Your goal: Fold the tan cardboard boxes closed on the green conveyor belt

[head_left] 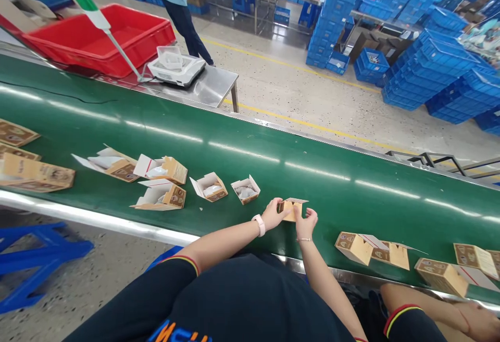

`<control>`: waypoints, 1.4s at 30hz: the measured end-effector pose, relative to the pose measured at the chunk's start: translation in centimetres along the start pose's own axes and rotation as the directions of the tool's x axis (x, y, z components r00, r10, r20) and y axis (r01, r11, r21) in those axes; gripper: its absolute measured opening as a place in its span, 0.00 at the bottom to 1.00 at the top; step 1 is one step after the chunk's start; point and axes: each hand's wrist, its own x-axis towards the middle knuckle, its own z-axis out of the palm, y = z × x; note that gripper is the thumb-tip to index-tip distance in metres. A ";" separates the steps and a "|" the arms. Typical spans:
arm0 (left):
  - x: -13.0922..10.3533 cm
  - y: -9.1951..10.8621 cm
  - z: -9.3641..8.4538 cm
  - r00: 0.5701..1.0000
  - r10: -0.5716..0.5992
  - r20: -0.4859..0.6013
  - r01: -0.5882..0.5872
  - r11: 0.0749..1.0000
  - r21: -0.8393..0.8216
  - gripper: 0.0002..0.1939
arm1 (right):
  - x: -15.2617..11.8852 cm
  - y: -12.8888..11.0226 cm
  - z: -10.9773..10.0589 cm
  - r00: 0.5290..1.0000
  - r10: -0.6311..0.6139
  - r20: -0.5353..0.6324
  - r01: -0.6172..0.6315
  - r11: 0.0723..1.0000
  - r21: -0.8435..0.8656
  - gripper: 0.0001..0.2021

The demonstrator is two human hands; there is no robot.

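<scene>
Between my two hands, over the green conveyor belt, is a small brown cardboard box (289,212) with its lid flap raised at the far side. My left hand (272,214), a pale watch on its wrist, grips the box's left side. My right hand (306,222) closes on its right side, thumb against the front panel. Just left of them stands an open box (246,190) with clear bagged contents inside. Beside that sits another open box (211,187) holding a white bag. The contents of the box in my hands are hidden.
Several open boxes (167,196) stand farther left on the belt (242,134), and more boxes (353,247) lie to the right. A co-worker's arm (425,305) is at the lower right. Beyond the belt are a red bin (128,35), a scale (177,68) and stacked blue crates (429,66).
</scene>
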 end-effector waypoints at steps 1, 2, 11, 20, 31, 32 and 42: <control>-1.0 -0.6 -0.8 0.999 0.039 -0.004 -0.038 0.999 0.009 0.12 | -0.8 -0.4 -0.4 0.988 -0.136 -0.080 0.132 0.990 -0.054 0.25; -2.0 -1.4 -1.7 0.996 0.076 -0.040 -0.074 0.997 0.034 0.12 | -1.9 -0.9 -0.7 0.946 -0.300 -0.120 0.288 0.952 -0.108 0.25; -0.3 -4.1 -8.7 0.856 0.348 -0.383 -0.257 0.928 0.269 0.38 | -5.7 -3.6 6.8 0.594 -0.696 0.404 0.776 0.628 -0.059 0.30; 2.4 -2.5 -8.3 0.767 0.628 0.128 -0.575 0.585 0.572 0.19 | 1.6 -1.0 6.1 0.523 -0.695 0.494 0.780 0.623 0.050 0.12; 0.9 -2.3 -7.6 0.689 0.568 0.450 -0.702 0.369 0.609 0.19 | 0.3 -1.3 2.1 0.449 -0.702 0.553 0.727 0.647 0.231 0.19; 0.5 -2.3 -7.4 0.709 0.551 0.440 -0.689 0.409 0.598 0.17 | -0.1 -1.1 2.1 0.520 -0.689 0.505 0.690 0.687 0.226 0.19; 1.4 -1.7 -2.8 0.992 0.109 -0.062 -0.105 0.992 0.066 0.14 | -4.4 1.0 4.5 0.987 -0.163 -0.012 0.163 0.985 0.064 0.15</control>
